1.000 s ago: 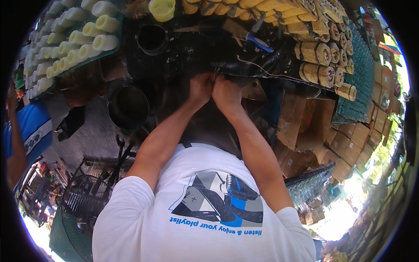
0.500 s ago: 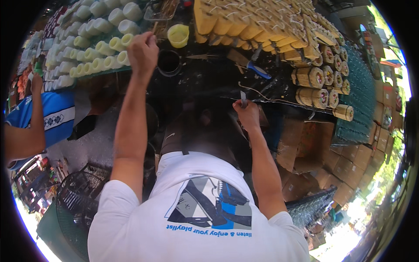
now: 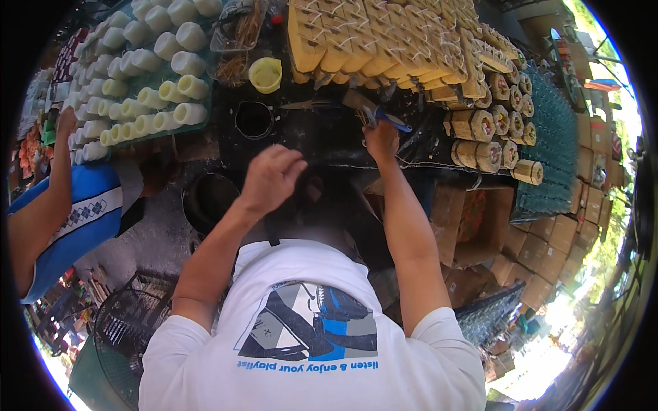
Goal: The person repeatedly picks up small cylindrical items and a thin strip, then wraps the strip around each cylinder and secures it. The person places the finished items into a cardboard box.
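My left hand (image 3: 273,179) is over the near side of the dark table, fingers curled inward; what they hold, if anything, is hidden. Farther out on the right, my right hand (image 3: 382,142) is closed on a small flat metal blade (image 3: 371,118) that sticks up past the fingers. Right beside it lies a brush with a blue handle (image 3: 396,123). A black round pot (image 3: 254,120) stands beyond my left hand, and behind it a yellow cup (image 3: 265,75). A pointed metal tool (image 3: 305,105) rests between the pot and the brush.
Rows of white cups (image 3: 188,64) cover a green rack at left. Stacked bamboo pieces (image 3: 377,44) fill the back, with bamboo cylinders (image 3: 476,156) at right. A clear tray (image 3: 236,31) holds thin sticks. An open carton (image 3: 473,226) stands below right; a co-worker's arm (image 3: 58,164) reaches in at left.
My left hand has come back from near the white cups and thin sticks toward my body. My right hand has moved forward with the blade, up to the blue-handled brush.
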`<state>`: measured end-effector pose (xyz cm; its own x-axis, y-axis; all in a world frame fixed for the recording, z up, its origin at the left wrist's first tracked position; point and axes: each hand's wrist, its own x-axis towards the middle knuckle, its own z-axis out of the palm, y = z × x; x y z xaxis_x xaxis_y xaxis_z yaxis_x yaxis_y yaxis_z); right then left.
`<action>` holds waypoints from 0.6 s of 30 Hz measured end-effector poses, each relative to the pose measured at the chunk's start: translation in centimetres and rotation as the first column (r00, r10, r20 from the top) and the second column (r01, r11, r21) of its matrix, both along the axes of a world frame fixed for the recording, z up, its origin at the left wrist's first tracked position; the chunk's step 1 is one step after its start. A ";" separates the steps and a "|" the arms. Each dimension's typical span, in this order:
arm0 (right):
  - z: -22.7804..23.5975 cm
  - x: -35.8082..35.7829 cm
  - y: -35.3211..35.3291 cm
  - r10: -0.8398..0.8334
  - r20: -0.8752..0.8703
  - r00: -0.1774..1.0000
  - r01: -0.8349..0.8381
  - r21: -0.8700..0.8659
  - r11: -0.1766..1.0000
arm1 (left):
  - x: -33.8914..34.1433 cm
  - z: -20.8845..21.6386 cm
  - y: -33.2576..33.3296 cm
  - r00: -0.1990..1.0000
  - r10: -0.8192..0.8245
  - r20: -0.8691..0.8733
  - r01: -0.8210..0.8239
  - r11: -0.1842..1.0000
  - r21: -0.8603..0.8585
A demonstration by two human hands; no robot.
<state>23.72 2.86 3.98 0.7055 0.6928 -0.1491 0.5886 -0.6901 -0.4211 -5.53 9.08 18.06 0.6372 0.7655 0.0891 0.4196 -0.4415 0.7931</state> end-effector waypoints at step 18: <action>2.1 1.5 -3.8 -0.151 -0.783 0.604 0.350 0.090 0.932 | 7.0 -7.0 -1.3 0.980 -0.100 -0.173 -0.022 0.807 -0.590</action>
<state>25.21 -0.93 6.10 0.5616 0.5886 -0.5815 -0.1875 -0.5940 -0.7823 1.49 7.77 11.08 0.6255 0.6060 -0.4915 0.5780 0.0632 0.8136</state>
